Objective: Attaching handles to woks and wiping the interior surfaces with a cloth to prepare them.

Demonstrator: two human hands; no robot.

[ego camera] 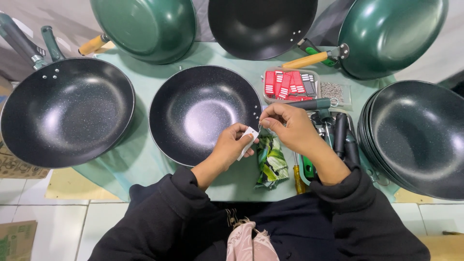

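Note:
My left hand point(231, 146) pinches a small white paper tag point(248, 137) above the near rim of a black speckled wok point(203, 112) in the middle of the table. My right hand point(289, 126) is closed at the fingertips on something thin next to the tag; what it is I cannot tell. Both hands nearly touch at the tag. A green patterned plastic packet point(271, 162) lies just below them. Both arms wear black sleeves.
A second black wok with a green handle point(65, 112) sits left; a stack of dark woks point(418, 137) sits right. Green woks point(150, 26) point(391, 34) and a black one point(261, 24) lean at the back. A tray of red labels point(289, 85), green handles point(311, 103), a screwdriver point(298, 178).

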